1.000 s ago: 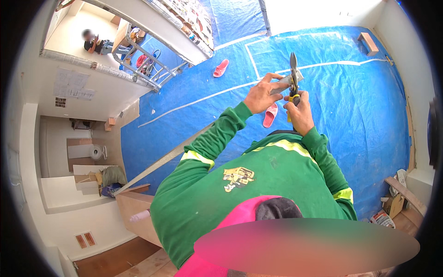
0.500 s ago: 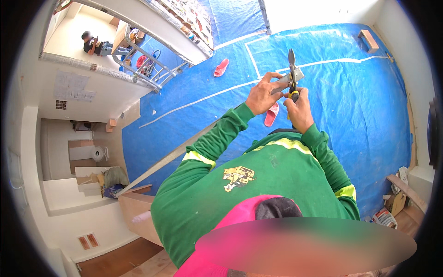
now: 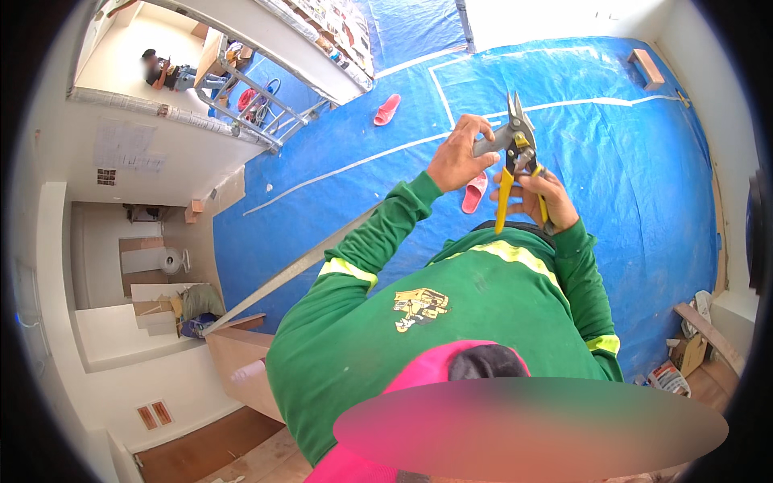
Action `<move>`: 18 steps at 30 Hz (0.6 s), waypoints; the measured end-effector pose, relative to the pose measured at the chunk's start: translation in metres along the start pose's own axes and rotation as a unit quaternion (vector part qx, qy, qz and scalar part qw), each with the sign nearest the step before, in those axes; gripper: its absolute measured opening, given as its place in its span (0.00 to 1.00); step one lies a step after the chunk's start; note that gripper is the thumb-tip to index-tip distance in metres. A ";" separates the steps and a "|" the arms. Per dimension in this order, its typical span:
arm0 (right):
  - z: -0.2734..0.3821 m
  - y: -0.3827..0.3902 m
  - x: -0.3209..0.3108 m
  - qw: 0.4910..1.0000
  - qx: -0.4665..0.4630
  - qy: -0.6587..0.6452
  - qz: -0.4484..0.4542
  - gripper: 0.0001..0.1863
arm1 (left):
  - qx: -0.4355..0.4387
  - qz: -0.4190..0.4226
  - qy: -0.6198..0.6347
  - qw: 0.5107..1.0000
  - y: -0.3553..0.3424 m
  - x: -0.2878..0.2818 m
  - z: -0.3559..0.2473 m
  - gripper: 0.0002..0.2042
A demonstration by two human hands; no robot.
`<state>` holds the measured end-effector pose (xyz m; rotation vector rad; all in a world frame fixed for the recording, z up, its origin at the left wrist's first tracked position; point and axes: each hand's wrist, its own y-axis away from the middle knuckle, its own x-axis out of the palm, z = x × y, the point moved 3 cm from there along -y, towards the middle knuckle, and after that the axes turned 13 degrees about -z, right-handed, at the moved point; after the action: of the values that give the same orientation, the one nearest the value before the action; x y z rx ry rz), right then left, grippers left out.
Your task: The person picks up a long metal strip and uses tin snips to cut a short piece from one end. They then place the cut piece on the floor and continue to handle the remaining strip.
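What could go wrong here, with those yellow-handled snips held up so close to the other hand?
The left hand pinches a thin metal strip right at the blades of the snips, which the right hand squeezes. Fingers that near the blades could get nicked, or cut on the strip's edge. The view looks far down onto the blue floor sheet, so the person seems to stand high: a dropped tool would likely fall a long way. Loose sandals lie below, a possible tripping hazard.

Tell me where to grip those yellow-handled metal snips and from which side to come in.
Take the yellow-handled metal snips by the two long yellow handles, probably coming from below, the wearer's side. The grey blades point up and away, and the handles splay toward the body, where the right hand already wraps them. The left hand is up by the jaw end.
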<state>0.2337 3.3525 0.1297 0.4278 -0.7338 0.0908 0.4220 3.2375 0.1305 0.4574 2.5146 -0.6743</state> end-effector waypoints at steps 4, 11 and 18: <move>-0.005 0.018 0.000 0.984 0.058 -0.024 0.165 0.31 | -0.035 0.090 0.061 0.993 0.000 0.007 0.012 0.22; -0.013 0.008 -0.028 0.987 0.098 0.070 0.109 0.31 | -0.236 0.328 0.223 0.887 0.005 0.012 0.017 0.19; -0.036 0.007 -0.052 0.949 0.062 0.305 -0.041 0.22 | -0.340 0.329 0.322 0.820 0.009 0.027 0.001 0.20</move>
<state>0.2162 3.3772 0.0736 0.5162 -0.0989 0.1831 0.4044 3.2490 0.1121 1.3355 2.6410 0.7504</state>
